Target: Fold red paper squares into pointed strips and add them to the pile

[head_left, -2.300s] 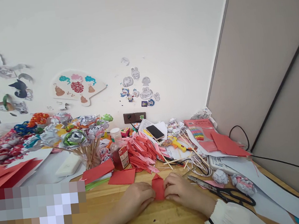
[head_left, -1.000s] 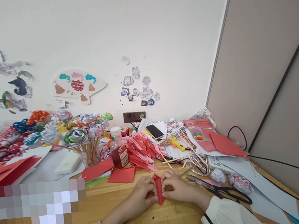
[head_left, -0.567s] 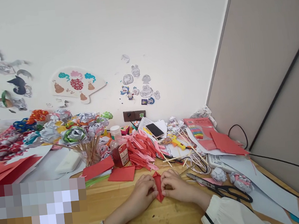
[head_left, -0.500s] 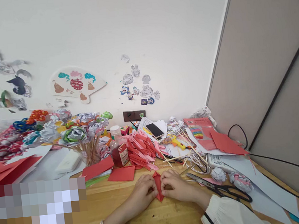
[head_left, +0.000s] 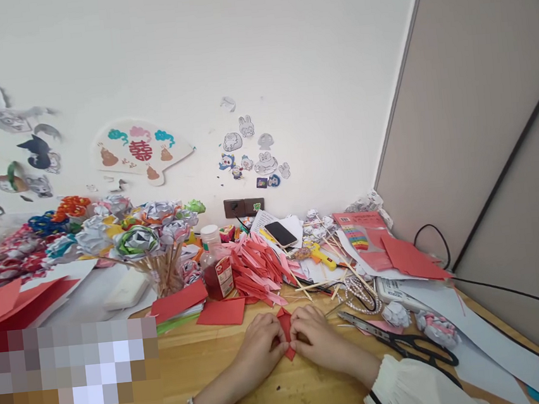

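A small folded piece of red paper [head_left: 285, 320] lies on the wooden table [head_left: 210, 373] in front of me, with a pointed end toward me and another away. My left hand [head_left: 263, 343] pinches its left edge, fingers curled. From the other side my right hand [head_left: 315, 338] pinches the right edge, its fingertips close to those of the left. The fingers cover part of the paper's sides. Just beyond the hands lie a flat red paper sheet [head_left: 221, 313] and a pile of folded red and pink paper strips [head_left: 254, 270].
Black-handled scissors [head_left: 399, 339] lie right of my right hand, near crumpled white paper balls [head_left: 395, 314]. Farther back are a glass bottle [head_left: 216, 270], a phone [head_left: 281, 233], a yellow glue gun [head_left: 322, 256] and paper flowers [head_left: 140, 240]. A pixelated patch hides the lower left.
My fingertips have drawn slightly closer together over the red paper, near its lower end. The whole view has shifted a little; the objects around stay put.
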Demonstrator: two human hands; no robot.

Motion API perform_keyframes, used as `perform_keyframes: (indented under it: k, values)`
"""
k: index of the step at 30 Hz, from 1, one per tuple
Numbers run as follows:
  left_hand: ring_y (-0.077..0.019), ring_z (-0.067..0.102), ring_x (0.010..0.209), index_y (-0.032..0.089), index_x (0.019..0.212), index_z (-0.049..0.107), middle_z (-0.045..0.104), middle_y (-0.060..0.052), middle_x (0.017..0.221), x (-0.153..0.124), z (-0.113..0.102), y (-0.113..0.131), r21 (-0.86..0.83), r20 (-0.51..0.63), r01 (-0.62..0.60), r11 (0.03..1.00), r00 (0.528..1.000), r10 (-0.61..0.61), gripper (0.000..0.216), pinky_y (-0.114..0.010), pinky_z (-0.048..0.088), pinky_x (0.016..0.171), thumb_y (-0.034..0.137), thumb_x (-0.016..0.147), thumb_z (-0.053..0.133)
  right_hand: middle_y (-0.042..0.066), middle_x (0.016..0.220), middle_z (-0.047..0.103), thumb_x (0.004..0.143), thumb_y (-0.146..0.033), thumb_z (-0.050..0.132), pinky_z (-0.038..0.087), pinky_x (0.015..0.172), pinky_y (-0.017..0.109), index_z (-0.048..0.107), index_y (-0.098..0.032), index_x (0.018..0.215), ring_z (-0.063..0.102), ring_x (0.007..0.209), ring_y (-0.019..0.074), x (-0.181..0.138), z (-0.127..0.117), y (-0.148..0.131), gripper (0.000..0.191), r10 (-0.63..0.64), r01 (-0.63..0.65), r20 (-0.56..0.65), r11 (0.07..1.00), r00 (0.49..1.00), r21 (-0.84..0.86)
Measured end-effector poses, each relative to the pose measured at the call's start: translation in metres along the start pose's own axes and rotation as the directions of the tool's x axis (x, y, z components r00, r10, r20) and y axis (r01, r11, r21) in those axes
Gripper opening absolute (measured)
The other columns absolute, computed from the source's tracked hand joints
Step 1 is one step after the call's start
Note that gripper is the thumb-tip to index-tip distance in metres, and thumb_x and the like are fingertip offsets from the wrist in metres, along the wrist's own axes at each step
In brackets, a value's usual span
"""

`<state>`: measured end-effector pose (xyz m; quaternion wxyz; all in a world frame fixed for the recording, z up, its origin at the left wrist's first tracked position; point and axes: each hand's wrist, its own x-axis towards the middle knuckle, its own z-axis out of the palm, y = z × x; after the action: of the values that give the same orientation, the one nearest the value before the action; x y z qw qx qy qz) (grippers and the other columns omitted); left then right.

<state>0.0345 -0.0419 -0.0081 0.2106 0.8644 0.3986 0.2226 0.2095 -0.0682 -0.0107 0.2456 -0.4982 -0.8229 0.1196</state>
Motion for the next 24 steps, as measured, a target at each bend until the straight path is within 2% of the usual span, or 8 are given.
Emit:
perform_keyframes:
  k: [7, 9, 11, 14, 17, 21, 24]
  values:
    - [-0.0194, 0.05, 0.084, 0.018, 0.068, 0.058, 0.058, -0.002, 0.082, -0.001, 0.004, 0.004, 0.04, -0.032, 0.055, 0.998, 0.998, -0.054, 0.008, -0.029, 0.036, 0.074, 0.017, 0.075, 0.061, -0.001, 0.087, 0.055, 0.075, -0.017, 0.067, 0.035, 0.078, 0.03, 0.055, -0.02, 0.076, 0.046, 0.086, 0.0172, -0.006, 0.007, -0.005, 0.012, 0.061, -0.065, -0.094, 0.997, 0.994, -0.037]
    - [-0.0191, 0.05, 0.084, 0.018, 0.069, 0.058, 0.058, -0.002, 0.083, -0.002, 0.004, 0.004, 0.031, -0.036, 0.051, 0.998, 0.998, -0.05, 0.007, -0.028, 0.036, 0.074, 0.016, 0.076, 0.061, 0.0, 0.088, 0.055, 0.077, -0.017, 0.065, 0.035, 0.077, 0.03, 0.057, -0.019, 0.076, 0.046, 0.086, 0.017, -0.009, 0.003, -0.008, 0.009, 0.005, -0.009, -0.099, 0.999, 0.995, -0.035]
    - [-0.0189, 0.05, 0.084, 0.018, 0.07, 0.057, 0.058, -0.002, 0.083, -0.003, 0.003, 0.005, 0.026, -0.042, 0.047, 0.999, 0.998, -0.046, 0.006, -0.028, 0.036, 0.074, 0.015, 0.075, 0.06, 0.0, 0.089, 0.055, 0.079, -0.016, 0.062, 0.034, 0.077, 0.03, 0.06, -0.02, 0.078, 0.045, 0.088, 0.0168, -0.012, -0.004, -0.011, 0.005, -0.12, 0.118, -0.07, 0.992, 0.99, -0.044]
    - [-0.019, 0.05, 0.085, 0.018, 0.069, 0.057, 0.057, -0.002, 0.084, -0.004, 0.002, 0.007, 0.023, -0.039, 0.057, 0.998, 0.998, -0.056, 0.007, -0.029, 0.036, 0.075, 0.014, 0.074, 0.06, 0.001, 0.088, 0.054, 0.081, -0.016, 0.057, 0.033, 0.075, 0.03, 0.063, -0.021, 0.08, 0.044, 0.086, 0.0169, -0.017, -0.012, -0.014, 0.008, -0.283, 0.281, -0.019, 0.956, 0.959, -0.089]
    - [-0.0194, 0.049, 0.085, 0.018, 0.069, 0.056, 0.057, -0.002, 0.083, -0.004, 0.002, 0.008, 0.035, -0.038, 0.073, 0.997, 0.997, -0.071, 0.008, -0.029, 0.036, 0.075, 0.013, 0.074, 0.06, 0.002, 0.083, 0.053, 0.081, -0.017, 0.054, 0.033, 0.071, 0.031, 0.063, -0.02, 0.081, 0.043, 0.082, 0.0174, -0.021, -0.015, -0.015, 0.01, -0.36, 0.361, 0.033, 0.923, 0.932, -0.135]
    - [-0.0199, 0.049, 0.085, 0.018, 0.07, 0.055, 0.057, -0.003, 0.084, -0.004, 0.002, 0.008, 0.058, -0.039, 0.07, 0.996, 0.997, -0.068, 0.008, -0.03, 0.036, 0.075, 0.012, 0.074, 0.06, 0.003, 0.081, 0.053, 0.081, -0.019, 0.054, 0.034, 0.07, 0.031, 0.065, -0.021, 0.084, 0.043, 0.08, 0.0176, -0.023, -0.018, -0.013, 0.012, -0.376, 0.382, 0.066, 0.911, 0.924, -0.154]
    - [-0.0207, 0.049, 0.086, 0.017, 0.072, 0.055, 0.057, -0.004, 0.085, -0.004, 0.001, 0.009, 0.08, -0.042, 0.078, 0.994, 0.996, -0.075, 0.007, -0.03, 0.036, 0.076, 0.014, 0.074, 0.06, 0.003, 0.08, 0.053, 0.084, -0.019, 0.052, 0.033, 0.07, 0.031, 0.066, -0.021, 0.083, 0.043, 0.08, 0.0175, -0.022, -0.021, -0.007, 0.014, -0.313, 0.309, 0.008, 0.93, 0.95, -0.2]
